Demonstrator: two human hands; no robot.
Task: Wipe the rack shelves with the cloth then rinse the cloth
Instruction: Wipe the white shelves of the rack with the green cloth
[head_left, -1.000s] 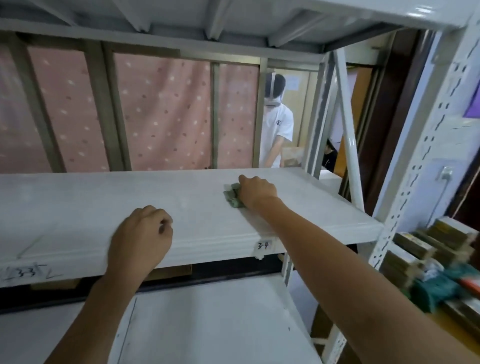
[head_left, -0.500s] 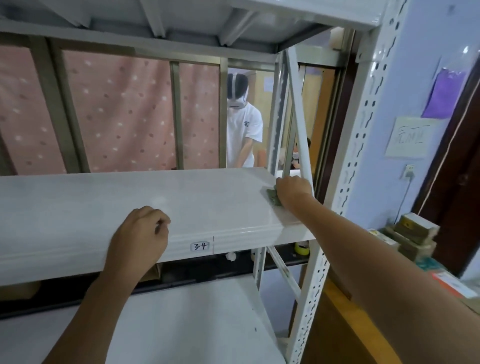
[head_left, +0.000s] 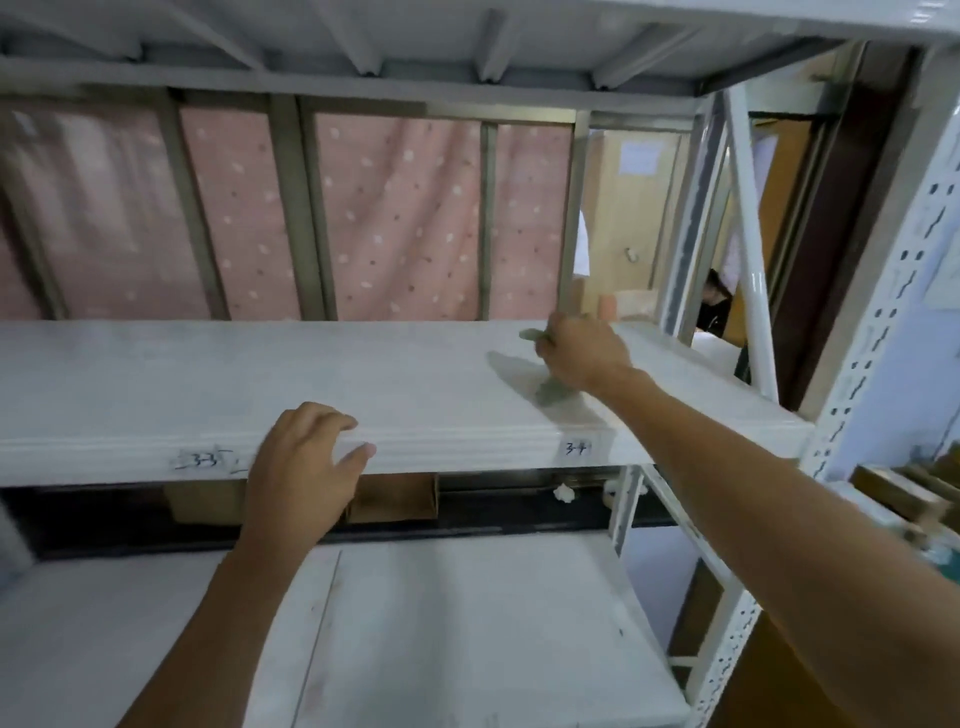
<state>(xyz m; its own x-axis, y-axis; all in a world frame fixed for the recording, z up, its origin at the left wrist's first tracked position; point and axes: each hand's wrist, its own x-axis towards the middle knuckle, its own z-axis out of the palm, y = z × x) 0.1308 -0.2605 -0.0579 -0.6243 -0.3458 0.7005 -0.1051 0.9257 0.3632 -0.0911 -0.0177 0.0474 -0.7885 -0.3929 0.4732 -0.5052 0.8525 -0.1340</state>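
Progress entry, rack-wiping task: wiping stage in hand, rinse stage not begun.

Right hand (head_left: 584, 353): closed around cloth (head_left: 551, 389), pressing it onto the top of middle shelf (head_left: 260, 374) towards the right end, above the handwritten label "34" (head_left: 578, 448); arm stretched forward from lower right.

Cloth: greenish, bunched, mostly hidden under the hand, edges showing at the far side and near side; in contact with the shelf; a darker patch beside it, damp streak or shadow, cannot tell which.

Left hand (head_left: 306, 467): fingers bent over the front lip of the middle shelf, thumb on its face, near label "33" (head_left: 202, 460); judged a brace, holding no cloth.

Done, as far as visible: right part of the middle shelf under treatment; left part pale and even, wiped or not cannot be told.

Left: lower shelf (head_left: 467, 623), showing faint scuffs and specks, judged untouched; top shelf (head_left: 415, 52) seen from below only, condition unknown; rinse outstanding, no tap or basin in view.
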